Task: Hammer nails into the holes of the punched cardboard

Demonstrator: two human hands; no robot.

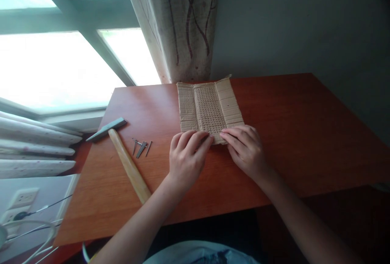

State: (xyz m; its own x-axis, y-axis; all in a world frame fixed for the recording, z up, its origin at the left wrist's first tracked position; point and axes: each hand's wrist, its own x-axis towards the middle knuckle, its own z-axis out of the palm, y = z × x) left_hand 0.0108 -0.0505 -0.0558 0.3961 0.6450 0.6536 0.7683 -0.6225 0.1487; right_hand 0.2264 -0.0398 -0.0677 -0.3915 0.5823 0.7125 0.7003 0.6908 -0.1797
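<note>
A creased piece of cardboard (233, 107) lies on the wooden table, its middle panel dotted with rows of small holes. Both hands grip its near edge. My left hand (189, 156) is closed at the near left corner, thumb and fingers pinched together. At the near right part, my right hand (246, 150) pinches the edge with its fingertips. The hands cover the near corners of the cardboard. To the left rests a hammer (129, 164) with a grey head and a pale wooden handle. Several loose nails (141, 149) lie between the hammer and my left hand.
The reddish-brown table (298, 134) stands against a wall, with a patterned curtain (189, 24) behind it and a window at the left. Below the left edge are a wall socket (24, 199) and white cables (45, 239).
</note>
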